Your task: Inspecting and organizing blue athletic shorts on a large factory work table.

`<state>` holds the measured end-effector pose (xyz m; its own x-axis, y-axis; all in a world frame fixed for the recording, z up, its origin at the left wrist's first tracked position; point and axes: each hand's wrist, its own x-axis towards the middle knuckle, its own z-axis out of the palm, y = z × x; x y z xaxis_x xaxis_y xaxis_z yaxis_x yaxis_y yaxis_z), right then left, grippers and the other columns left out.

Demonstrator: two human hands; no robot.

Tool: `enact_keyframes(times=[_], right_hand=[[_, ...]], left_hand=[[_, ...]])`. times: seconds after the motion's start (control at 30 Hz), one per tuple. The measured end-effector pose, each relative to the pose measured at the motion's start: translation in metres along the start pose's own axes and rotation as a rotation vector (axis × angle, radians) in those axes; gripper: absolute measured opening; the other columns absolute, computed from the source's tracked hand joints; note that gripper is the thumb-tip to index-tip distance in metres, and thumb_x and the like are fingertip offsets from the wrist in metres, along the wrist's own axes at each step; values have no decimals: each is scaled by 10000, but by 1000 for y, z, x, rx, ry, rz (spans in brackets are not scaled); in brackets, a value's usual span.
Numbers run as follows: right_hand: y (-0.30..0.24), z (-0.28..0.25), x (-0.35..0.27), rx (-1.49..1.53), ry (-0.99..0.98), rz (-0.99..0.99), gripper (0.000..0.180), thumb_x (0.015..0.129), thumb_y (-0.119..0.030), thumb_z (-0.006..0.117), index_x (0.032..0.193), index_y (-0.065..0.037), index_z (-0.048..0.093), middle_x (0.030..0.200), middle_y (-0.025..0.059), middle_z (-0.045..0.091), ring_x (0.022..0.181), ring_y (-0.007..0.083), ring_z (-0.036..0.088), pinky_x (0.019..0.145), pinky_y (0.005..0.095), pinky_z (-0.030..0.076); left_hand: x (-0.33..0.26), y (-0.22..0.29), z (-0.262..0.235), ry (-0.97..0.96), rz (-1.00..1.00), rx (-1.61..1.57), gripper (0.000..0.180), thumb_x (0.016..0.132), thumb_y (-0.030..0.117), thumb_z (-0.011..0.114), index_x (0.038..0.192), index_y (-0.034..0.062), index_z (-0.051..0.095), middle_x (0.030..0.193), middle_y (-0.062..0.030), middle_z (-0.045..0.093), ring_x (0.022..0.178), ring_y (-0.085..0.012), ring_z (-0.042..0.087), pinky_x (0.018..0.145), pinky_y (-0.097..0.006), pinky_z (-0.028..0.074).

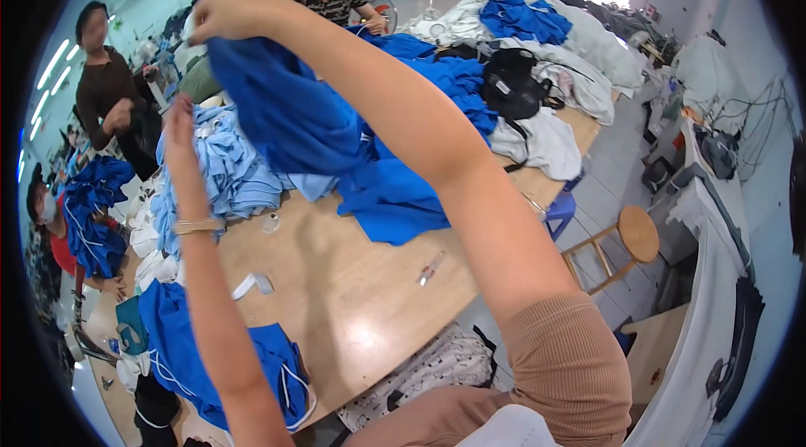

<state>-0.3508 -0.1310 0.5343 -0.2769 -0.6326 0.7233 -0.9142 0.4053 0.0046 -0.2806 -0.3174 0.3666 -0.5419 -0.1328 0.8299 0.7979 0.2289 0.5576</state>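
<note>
My right arm reaches far across to the upper left, and my right hand (228, 12) is closed on the top of a royal-blue garment (277, 107). The cloth hangs down from it in loose folds, its lower part over the pile. My left hand (178, 124) is raised beside it, slightly blurred, fingers stretched upward with nothing seen in them. Behind that hand lies a heap of light-blue garments (231, 162). Another blue garment with white cords (269, 355) rests on the table by my left forearm.
The wooden table (361, 287) carries a white label strip (252, 284), a small clear packet (431, 269) and a black backpack (510, 82). White fabric (537, 145) is piled at the far right. A round wooden stool (638, 234) stands right. Several people are around the table's far and left sides.
</note>
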Motion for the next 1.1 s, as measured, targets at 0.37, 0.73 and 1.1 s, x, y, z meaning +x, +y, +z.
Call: enact_keyframes(times=[0.37,0.73,1.1], right_hand=[[-181,-126,-72,621,-204,-84,267,720,-320,721,854,-90,724,776,33,670,701,110,599,661,226,453],[-194,-186,-233,916,-432,171,170,786,-144,686,859,-17,601,771,10,597,665,46,560,569,184,439],[-194,-191,-307,370,-635,102,362,745,-329,731,728,-15,552,713,49,440,719,220,454,646,334,357]], left_hand=[[-46,256,-41,-494,-371,-114,539,801,351,663,1195,6,536,1092,-11,588,895,-68,531,769,-187,397],[-155,323,-65,-1056,-1070,-59,496,734,31,753,1158,-46,507,1047,-58,613,952,-93,558,839,-250,470],[-134,333,-90,-1003,-385,550,411,590,312,814,715,2,575,663,-81,517,655,-250,464,772,-337,387]])
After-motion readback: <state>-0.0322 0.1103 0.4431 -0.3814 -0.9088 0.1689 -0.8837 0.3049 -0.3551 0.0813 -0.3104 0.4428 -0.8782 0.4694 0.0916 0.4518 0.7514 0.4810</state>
